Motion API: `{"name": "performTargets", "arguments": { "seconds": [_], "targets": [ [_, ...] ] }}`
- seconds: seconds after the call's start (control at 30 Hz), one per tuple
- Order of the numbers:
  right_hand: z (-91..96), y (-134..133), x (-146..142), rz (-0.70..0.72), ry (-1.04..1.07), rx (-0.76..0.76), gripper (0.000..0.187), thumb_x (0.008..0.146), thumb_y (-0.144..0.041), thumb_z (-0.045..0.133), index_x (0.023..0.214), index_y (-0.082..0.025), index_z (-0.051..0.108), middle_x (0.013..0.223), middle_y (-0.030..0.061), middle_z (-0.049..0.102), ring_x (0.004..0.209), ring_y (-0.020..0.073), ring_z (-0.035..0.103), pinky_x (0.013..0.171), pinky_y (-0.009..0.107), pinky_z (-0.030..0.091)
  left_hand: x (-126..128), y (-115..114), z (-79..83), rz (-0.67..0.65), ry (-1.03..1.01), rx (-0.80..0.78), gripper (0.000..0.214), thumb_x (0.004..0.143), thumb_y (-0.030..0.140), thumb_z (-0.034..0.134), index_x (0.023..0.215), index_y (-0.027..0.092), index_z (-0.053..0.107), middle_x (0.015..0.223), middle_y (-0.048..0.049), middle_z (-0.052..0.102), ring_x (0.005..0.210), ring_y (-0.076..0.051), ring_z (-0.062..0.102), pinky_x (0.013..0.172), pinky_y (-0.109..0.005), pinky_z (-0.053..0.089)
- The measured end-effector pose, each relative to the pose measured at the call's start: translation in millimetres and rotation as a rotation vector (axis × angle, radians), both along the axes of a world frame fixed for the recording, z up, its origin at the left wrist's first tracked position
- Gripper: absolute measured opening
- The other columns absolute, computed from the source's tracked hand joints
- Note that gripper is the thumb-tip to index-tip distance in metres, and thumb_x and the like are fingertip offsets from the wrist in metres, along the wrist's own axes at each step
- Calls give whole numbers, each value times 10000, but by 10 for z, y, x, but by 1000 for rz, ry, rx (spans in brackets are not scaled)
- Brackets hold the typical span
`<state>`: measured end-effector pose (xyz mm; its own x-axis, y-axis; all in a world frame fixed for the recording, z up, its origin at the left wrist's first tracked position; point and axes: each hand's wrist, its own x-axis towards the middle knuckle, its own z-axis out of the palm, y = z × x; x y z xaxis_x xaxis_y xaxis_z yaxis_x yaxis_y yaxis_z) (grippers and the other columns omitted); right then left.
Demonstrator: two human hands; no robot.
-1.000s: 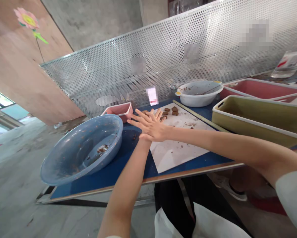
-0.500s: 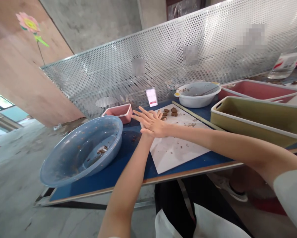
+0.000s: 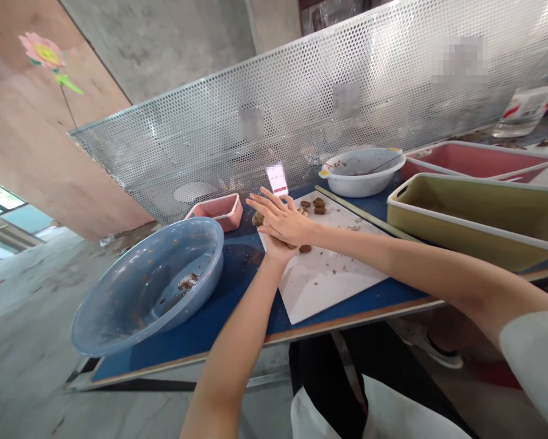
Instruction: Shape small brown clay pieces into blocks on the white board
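Note:
My right hand [image 3: 280, 218] lies flat, fingers stretched out, on top of my left hand [image 3: 275, 249], palm against palm. A brown roll [image 3: 258, 218] is pressed between them; its other end [image 3: 305, 249] pokes out near my right wrist. Most of my left hand's fingers are hidden under the right one. Both hands hover over the left corner of a white board [image 3: 328, 280] on the blue table [image 3: 219, 311]. Several small brown pieces [image 3: 314, 206] lie in a row at the board's far end.
A big blue basin [image 3: 131, 305] with brown scraps sits to the left, a small pink tray [image 3: 216, 210] behind it. A white bowl [image 3: 362, 177], an olive tray [image 3: 466, 231] and a red tray [image 3: 475, 160] stand right. A perforated metal screen [image 3: 301, 110] backs the table.
My right hand has slid back over my left palm, and the two ends of the brown roll now show between the hands. The view has shifted slightly.

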<state>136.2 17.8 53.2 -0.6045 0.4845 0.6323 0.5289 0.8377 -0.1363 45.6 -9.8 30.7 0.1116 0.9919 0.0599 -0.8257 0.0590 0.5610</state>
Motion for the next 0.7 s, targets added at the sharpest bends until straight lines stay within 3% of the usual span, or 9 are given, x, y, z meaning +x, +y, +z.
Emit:
{"name": "performTargets", "arguments": {
  "seconds": [0.1, 0.17, 0.23, 0.37, 0.5, 0.6, 0.7],
  "targets": [
    [53, 19, -113, -124, 33, 55, 750, 1177, -488, 364, 1852, -214, 181, 1907, 134, 245, 1786, 397, 50, 1360, 707, 199, -7, 21, -81, 21, -13, -77, 321, 1082, 510, 542, 1196, 342, 790, 1078, -30, 837, 1128, -293, 800, 989, -472, 644],
    [81, 98, -159, -209, 55, 65, 695, 1189, -464, 330, 1824, -188, 266, 1852, 183, 353, 1764, 405, 146, 1343, 704, 235, -42, 31, -112, 64, -13, -209, 312, 1052, 496, 570, 955, 271, 764, 760, -35, 750, 813, -253, 775, 815, -396, 641],
    [90, 183, -175, -252, 85, 52, 658, 1195, -461, 302, 1785, -172, 347, 1780, 213, 448, 1719, 415, 251, 1326, 697, 268, -68, 34, -118, 113, -39, -278, 325, 1030, 483, 566, 852, 256, 714, 620, -32, 656, 669, -237, 709, 708, -370, 604],
    [90, 295, -152, -289, 159, 24, 627, 1199, -465, 262, 1707, -152, 454, 1616, 236, 585, 1554, 435, 440, 1258, 680, 351, -77, 40, -98, 135, -104, -319, 395, 1062, 509, 455, 962, 253, 739, 717, -80, 710, 744, -277, 733, 722, -401, 590],
    [149, 343, -36, -304, 233, -95, 533, 1179, -410, 347, 1592, -151, 563, 1475, 210, 681, 1389, 430, 538, 1164, 637, 406, -100, 70, -75, 89, -95, -301, 535, 1066, 583, 419, 1235, 201, 753, 926, -131, 770, 889, -287, 740, 861, -412, 598],
    [210, 330, 162, -153, 159, -179, 405, 1160, -382, 427, 1332, -179, 732, 1303, 174, 740, 1262, 379, 596, 1116, 571, 407, -116, 80, -21, 94, -106, -253, 598, 1064, 595, 401, 1333, 172, 727, 1063, -159, 783, 1076, -303, 748, 989, -428, 592],
    [220, 237, 392, 102, -26, -215, 355, 1136, -452, 552, 1169, -216, 815, 1189, 136, 731, 1161, 325, 614, 1059, 498, 407, -125, 67, 51, 113, -116, -243, 589, 1101, 581, 340, 1240, 169, 738, 1059, -152, 784, 1108, -294, 753, 1009, -423, 597]
  ]
}}
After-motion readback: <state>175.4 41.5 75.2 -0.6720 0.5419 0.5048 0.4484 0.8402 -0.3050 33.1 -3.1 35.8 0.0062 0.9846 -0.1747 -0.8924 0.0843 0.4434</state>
